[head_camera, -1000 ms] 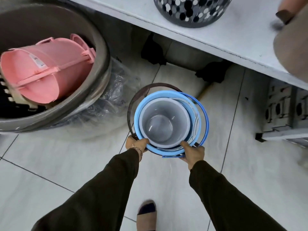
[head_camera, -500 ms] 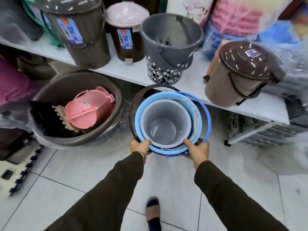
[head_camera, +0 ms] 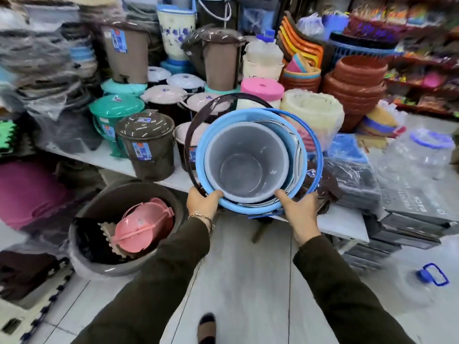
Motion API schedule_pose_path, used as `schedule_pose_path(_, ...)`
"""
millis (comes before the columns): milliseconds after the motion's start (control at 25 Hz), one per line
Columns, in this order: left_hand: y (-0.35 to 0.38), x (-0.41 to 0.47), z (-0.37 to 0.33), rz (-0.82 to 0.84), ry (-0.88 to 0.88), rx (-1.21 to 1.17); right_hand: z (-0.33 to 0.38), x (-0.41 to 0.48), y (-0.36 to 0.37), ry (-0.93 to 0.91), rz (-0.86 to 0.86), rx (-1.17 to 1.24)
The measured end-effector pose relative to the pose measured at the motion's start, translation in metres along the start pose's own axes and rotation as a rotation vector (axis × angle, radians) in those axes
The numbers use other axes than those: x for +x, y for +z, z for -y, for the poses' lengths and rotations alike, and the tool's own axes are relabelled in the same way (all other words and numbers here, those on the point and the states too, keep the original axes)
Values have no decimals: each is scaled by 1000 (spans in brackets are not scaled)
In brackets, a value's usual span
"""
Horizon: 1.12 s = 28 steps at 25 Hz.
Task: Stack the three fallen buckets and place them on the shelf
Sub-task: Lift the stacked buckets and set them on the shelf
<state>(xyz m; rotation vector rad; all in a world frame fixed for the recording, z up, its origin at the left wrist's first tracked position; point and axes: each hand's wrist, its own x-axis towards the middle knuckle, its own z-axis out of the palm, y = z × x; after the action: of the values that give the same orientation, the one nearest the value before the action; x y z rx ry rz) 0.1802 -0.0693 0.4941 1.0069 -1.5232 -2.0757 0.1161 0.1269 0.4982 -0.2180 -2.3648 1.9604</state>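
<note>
In the middle of the frame, both hands hold a nested stack of buckets [head_camera: 248, 160] up in the air in front of the white shelf [head_camera: 111, 157]. A grey bucket [head_camera: 246, 165] sits inside a light blue bucket [head_camera: 211, 135], and a brown handle [head_camera: 198, 120] arcs up on the stack's left while a blue handle [head_camera: 315, 142] curves round its right; the outermost bucket is mostly hidden. The left hand [head_camera: 202, 203] has its grip closed on the lower left rim, thumb over the edge, a bracelet at the wrist. The right hand [head_camera: 300, 214] has its grip closed on the lower right rim, thumb hooked inside. Both arms wear dark sleeves. On the shelf, left of the stack, stands a brown lidded bin [head_camera: 146, 145] beside a green lidded bin [head_camera: 111, 120]. At lower left, a large grey tub [head_camera: 99, 259] on the tiled floor holds a pink bucket [head_camera: 144, 227] lying on its side.
</note>
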Motion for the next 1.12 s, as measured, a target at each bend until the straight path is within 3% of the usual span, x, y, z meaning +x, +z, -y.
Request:
schedule_pose_path(200,46,65,-68,57,50,-12,67,76,29,-58,31,60)
schedule_pose_path(400,98,179,-99,60,90,104,81,189,91,24,39,-2)
schedule_pose_path(600,129,296,-84,49,-50,379,40,282,162,233,55,-108)
schedule_pose_path(800,126,362,-35,107,-297,527,-9,308,212,527,60,-41)
schedule_pose_path(960,124,376,-15,141,-326,762,-32,302,216,517,-87,-359)
schedule_pose_path(1120,119,380,-10,209,-324,978,-35,290,203,546,-6,-674)
